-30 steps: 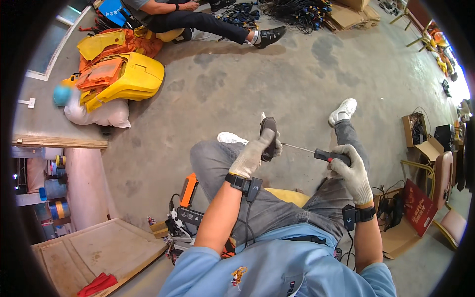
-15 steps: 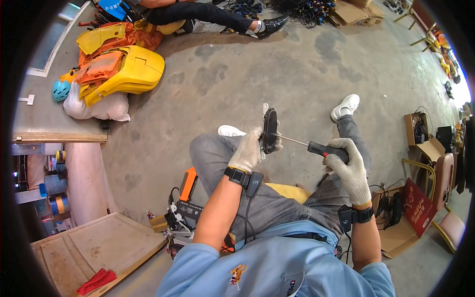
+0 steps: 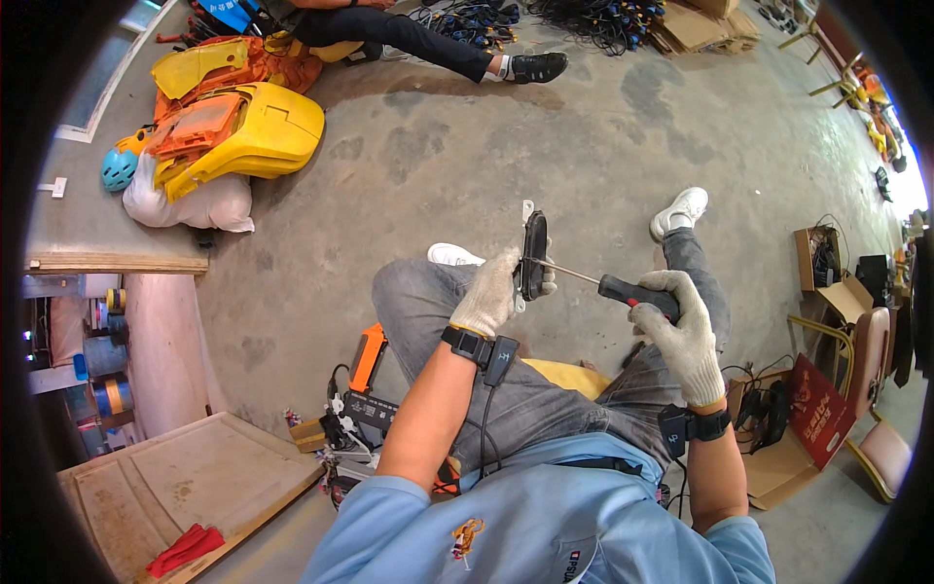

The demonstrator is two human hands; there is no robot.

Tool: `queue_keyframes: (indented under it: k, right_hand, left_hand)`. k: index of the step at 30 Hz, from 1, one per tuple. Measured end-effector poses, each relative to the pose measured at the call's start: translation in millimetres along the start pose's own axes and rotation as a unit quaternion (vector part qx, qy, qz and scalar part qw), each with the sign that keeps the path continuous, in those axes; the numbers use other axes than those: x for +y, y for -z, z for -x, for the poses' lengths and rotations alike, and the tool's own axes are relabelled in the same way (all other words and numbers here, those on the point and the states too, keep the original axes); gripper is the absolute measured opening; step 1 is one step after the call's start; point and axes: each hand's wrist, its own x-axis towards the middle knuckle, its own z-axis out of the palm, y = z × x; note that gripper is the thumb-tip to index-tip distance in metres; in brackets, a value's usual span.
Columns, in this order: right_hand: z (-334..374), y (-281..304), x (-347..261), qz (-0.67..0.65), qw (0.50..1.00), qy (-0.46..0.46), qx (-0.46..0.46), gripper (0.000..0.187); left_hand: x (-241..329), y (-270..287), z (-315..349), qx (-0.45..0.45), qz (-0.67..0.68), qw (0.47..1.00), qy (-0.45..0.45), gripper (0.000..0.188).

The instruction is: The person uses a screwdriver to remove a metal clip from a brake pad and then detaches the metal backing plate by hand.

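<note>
In front of my knees, my left hand [image 3: 493, 290] in a white knit glove grips a black oblong part [image 3: 534, 255] with metal mounting tabs at its ends. The part stands on edge, its long side running away from me. My gloved right hand [image 3: 685, 326] is closed around the black and red handle of a screwdriver [image 3: 637, 295]. The screwdriver's shaft points left, and its tip meets the right side of the black part. Whether a screw sits under the tip is too small to tell.
Yellow and orange plastic shells [image 3: 255, 136] lie at the far left, beside another person's leg [image 3: 409, 39]. A wooden panel [image 3: 233, 467] with a red cloth [image 3: 185, 550] is at the near left. An open cardboard box [image 3: 773, 467] and chairs stand right. Black cables [image 3: 598, 19] lie far off.
The screwdriver and my right hand have shifted slightly left, and the black part has turned a little in my left hand. The other person's foot has moved slightly.
</note>
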Motion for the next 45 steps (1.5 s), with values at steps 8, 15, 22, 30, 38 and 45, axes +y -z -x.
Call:
queue_keyframes:
  k: [8, 15, 22, 30, 38, 45]
  right_hand:
    - [0, -1, -1, 0.015, 1.000, 0.001, -0.002, 0.034]
    - [0, 0, 2, 0.016, 1.000, 0.007, -0.006, 0.034]
    - [1, 0, 1, -0.051, 0.998, -0.023, -0.002, 0.036]
    - [-1, 5, 2, -0.046, 0.999, -0.019, -0.001, 0.036]
    - [0, 4, 17, -0.029, 0.999, -0.022, 0.020, 0.044]
    - [-7, 13, 12, -0.067, 0.989, -0.129, -0.026, 0.051]
  left_hand:
    - [-3, 3, -1, -0.002, 0.004, 1.000, -0.009, 0.054]
    - [-3, 5, -2, 0.000, 0.008, 1.000, 0.005, 0.054]
    - [-4, 6, 1, -0.021, 0.007, 1.000, -0.007, 0.053]
    - [0, 0, 4, -0.006, -0.022, 1.000, 0.016, 0.053]
    - [-2, -1, 4, -0.012, -0.026, 1.000, 0.008, 0.051]
    - [-3, 5, 5, -0.025, -0.041, 0.999, 0.010, 0.052]
